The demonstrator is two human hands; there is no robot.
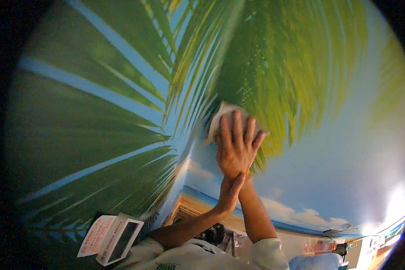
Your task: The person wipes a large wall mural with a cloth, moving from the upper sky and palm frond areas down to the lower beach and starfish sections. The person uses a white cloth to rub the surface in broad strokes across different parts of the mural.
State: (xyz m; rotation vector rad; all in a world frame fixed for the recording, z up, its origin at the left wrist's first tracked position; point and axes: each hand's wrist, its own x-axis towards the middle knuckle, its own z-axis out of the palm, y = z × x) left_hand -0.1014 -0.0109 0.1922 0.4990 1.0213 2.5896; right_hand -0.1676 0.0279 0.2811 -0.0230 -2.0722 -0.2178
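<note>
My right hand (238, 143) lies with spread fingers on a pale, crumpled cloth (218, 123), pressing it against the painted wall (307, 148) close to a corner. The cloth is slightly blurred, and its middle is hidden under my palm and fingers. Just below, my left hand (231, 194) is wrapped around my right wrist. Green and yellow palm fronds (276, 77) on a blue sky are painted around the cloth.
At lower left, a white box with a dark panel (121, 238) and a paper with red writing (98, 234) are against the painted surface. A wooden frame (185, 204) stands below the corner. Bottles (320, 246) and a bluish bag (314, 261) are at lower right.
</note>
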